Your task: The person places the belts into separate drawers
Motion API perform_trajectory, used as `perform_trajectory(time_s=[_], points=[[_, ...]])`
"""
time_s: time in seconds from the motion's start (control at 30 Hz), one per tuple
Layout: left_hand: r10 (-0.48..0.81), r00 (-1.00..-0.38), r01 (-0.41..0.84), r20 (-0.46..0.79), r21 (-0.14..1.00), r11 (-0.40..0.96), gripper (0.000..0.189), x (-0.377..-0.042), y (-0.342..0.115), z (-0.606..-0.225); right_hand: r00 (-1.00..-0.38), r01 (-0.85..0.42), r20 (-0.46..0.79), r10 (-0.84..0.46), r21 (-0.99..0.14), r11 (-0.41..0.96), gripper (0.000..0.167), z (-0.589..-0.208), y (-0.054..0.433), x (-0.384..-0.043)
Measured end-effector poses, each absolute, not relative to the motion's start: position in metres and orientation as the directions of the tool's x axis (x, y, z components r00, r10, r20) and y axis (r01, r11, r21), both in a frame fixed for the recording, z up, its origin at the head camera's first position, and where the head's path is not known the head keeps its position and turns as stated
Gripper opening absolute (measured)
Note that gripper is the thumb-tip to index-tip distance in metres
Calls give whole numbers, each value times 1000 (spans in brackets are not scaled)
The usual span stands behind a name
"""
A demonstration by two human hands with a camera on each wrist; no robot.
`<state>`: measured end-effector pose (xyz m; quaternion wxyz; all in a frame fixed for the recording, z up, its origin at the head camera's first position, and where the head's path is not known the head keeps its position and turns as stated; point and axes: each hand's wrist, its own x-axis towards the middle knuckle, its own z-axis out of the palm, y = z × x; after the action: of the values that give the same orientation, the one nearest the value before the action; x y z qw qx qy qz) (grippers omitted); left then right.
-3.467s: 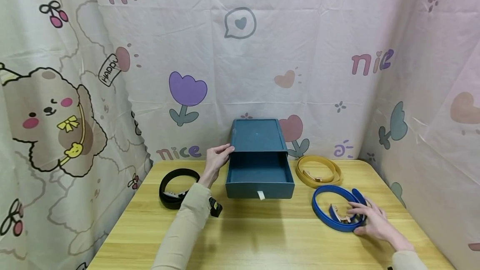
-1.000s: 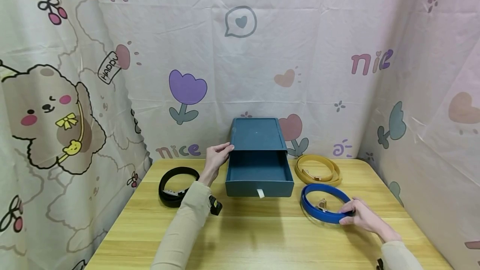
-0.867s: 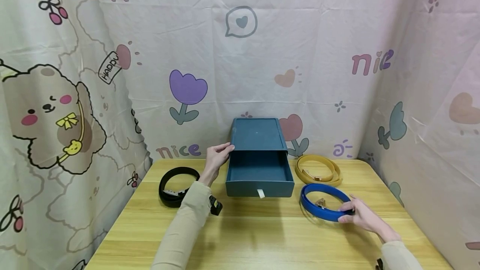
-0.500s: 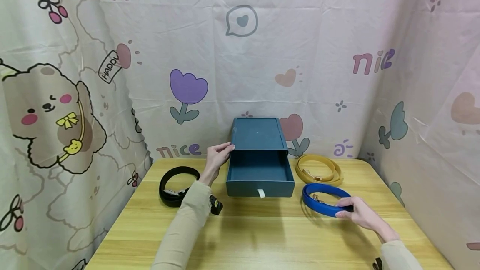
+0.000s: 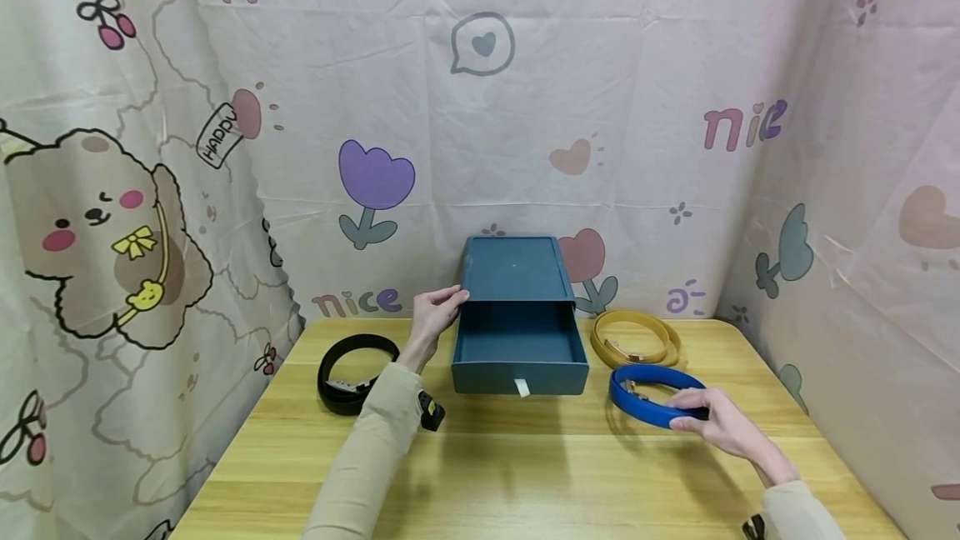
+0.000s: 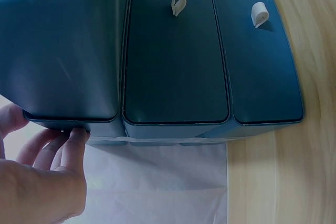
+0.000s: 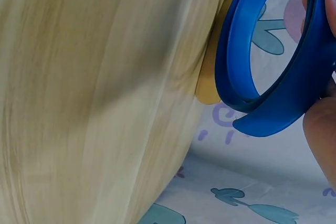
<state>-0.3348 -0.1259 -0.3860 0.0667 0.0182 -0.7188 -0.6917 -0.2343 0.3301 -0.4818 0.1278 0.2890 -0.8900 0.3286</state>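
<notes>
A coiled blue belt (image 5: 649,413) with a metal buckle is held up just off the table by my right hand (image 5: 720,422), thumb and fingers pinching its near right side. In the right wrist view the belt (image 7: 283,108) hangs as a loop, its tail end sticking out. My left hand (image 5: 432,319) grips the upper front left corner of a dark teal drawer unit (image 5: 516,269). The left wrist view shows thumb and fingers (image 6: 73,150) at that corner. The unit's top drawer (image 5: 519,378) stands pulled out, with nothing visible inside and a white pull tab.
Behind the blue belt lies a coiled yellow belt (image 5: 678,348). A coiled black belt (image 5: 337,401) with a silver buckle lies left of the left forearm. Lower drawers (image 6: 176,66) are closed. Patterned cloth (image 5: 525,107) surrounds the wooden table (image 5: 517,482).
My right hand has taken hold of the blue belt, moved it slightly toward the back left and lifted it off the table. The left hand and drawer unit have stayed put.
</notes>
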Motion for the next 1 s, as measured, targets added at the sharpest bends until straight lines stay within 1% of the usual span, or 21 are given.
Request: perform_trajectory(time_s=[0.27,0.6,0.67,0.8,0.9,1.0], points=[[-109,-990,82,87,995,48,41,-335,-126,-387,-836,-543,417,-356,-538,645,14,-474,325,-230],[-120,-988,89,92,995,34,39,-334,-126,-385,-819,-559,480,-316,-542,627,16,-460,318,-226],[-121,-988,87,90,996,29,38,-335,-126,-385,-810,-568,499,-308,-534,626,18,-458,316,-226],[-125,-988,85,88,996,27,38,-336,-125,-385,-771,-609,556,-310,-503,613,21,-453,312,-227],[-122,-989,81,84,996,29,39,-336,-125,-385,-729,-646,612,-305,-470,601,25,-449,309,-227],[-111,-990,79,82,996,27,41,-336,-125,-385,-684,-680,663,-303,-431,593,25,-442,306,-227]])
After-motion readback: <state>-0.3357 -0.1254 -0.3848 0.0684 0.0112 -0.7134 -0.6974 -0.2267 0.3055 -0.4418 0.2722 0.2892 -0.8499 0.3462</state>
